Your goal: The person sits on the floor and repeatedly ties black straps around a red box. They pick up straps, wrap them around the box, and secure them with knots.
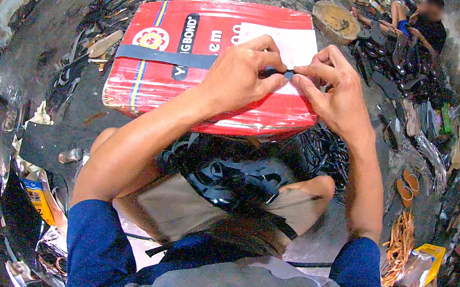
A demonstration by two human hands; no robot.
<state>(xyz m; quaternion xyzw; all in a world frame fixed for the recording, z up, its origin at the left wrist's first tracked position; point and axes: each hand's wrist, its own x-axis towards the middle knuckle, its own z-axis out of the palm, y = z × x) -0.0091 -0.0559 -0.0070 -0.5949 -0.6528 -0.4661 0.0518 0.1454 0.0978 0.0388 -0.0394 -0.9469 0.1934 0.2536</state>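
A red box [189, 97] wrapped in clear film lies before my knees, with a white sheet [287, 37] on its top. Over the box, my left hand [245, 70] and my right hand [336, 88] meet, thumbs and forefingers pinched on a small black strap piece. Fingers hide most of that piece. A flat dark strip [165, 57] crosses the box from its left edge and passes under my left hand; whether it joins the held piece is hidden. In my lap rests a heap of shiny black straps [230, 180].
Black cords [321, 159] lie beside my right knee. Black footwear [393, 61] is piled at the far right, near a seated person [432, 28]. A round wooden block [335, 21] stands behind the box. Brown sandals [407, 186] and tan strips [400, 245] lie to the right.
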